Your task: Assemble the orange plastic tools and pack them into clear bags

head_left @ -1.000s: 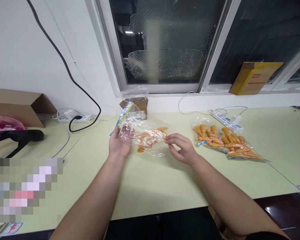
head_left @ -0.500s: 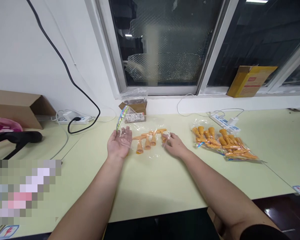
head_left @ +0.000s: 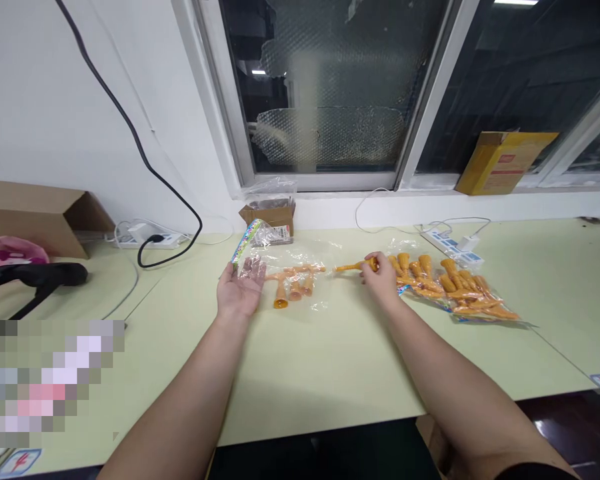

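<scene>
A clear plastic bag (head_left: 320,253) with a colorful strip at its upper left lies flat on the table. Inside it are several orange pieces (head_left: 295,291) with flared ends. My left hand (head_left: 241,288) is palm up at the bag's left end, fingers apart, with the clear film over the fingertips. To the right of the bag, my right hand (head_left: 380,277) is closed on a single orange piece (head_left: 351,267), whose thin end points left toward the bag. Just beyond that hand, filled bags of orange pieces (head_left: 473,290) lie on the table.
Behind the bag stands a small open cardboard box (head_left: 275,217). Power strips (head_left: 450,247) and cables lie along the wall. At the left are a larger cardboard box (head_left: 35,213) and a black object (head_left: 55,275). A yellow box (head_left: 505,163) leans at the window.
My right hand has moved right, away from the bag, with one orange piece now outside it. The bag holds fewer pieces. My left hand has barely moved.
</scene>
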Motion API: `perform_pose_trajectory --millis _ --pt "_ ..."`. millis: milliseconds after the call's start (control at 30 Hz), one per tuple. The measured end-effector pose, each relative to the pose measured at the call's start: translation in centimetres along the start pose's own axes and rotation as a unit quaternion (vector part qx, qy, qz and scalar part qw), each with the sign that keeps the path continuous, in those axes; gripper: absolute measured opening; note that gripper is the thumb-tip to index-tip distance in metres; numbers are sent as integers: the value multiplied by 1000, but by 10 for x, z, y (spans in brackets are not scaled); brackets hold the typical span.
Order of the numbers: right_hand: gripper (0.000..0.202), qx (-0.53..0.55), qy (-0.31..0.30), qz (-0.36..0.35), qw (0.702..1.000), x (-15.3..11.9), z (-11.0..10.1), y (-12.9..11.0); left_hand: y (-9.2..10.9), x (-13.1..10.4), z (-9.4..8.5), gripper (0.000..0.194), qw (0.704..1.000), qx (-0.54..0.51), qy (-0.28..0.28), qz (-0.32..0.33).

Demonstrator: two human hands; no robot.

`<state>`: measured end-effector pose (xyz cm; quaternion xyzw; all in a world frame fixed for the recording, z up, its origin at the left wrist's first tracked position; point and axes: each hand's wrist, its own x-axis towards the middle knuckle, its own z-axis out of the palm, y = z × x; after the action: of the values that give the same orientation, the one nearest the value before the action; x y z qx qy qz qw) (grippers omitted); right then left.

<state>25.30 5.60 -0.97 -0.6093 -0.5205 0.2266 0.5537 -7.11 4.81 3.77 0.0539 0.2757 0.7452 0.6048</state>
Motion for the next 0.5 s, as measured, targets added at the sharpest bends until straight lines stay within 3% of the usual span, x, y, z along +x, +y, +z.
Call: perform_pose_trajectory --millis 100,200,400,500 --pt "25 178 35 8 983 8 -9 0 0 0 1 17 1000 -3 5 11" --pt "24 267 -2 -28 963 8 -13 -2 -1 -1 1 18 1000 -8 10 16" --pt "23 235 -144 -125 953 -12 -6 -15 -4 -1 1 20 1000 -6 2 16" --pt "25 243 -185 -127 944 -20 1 -18 -8 -1 0 21 1000 9 -10 16"
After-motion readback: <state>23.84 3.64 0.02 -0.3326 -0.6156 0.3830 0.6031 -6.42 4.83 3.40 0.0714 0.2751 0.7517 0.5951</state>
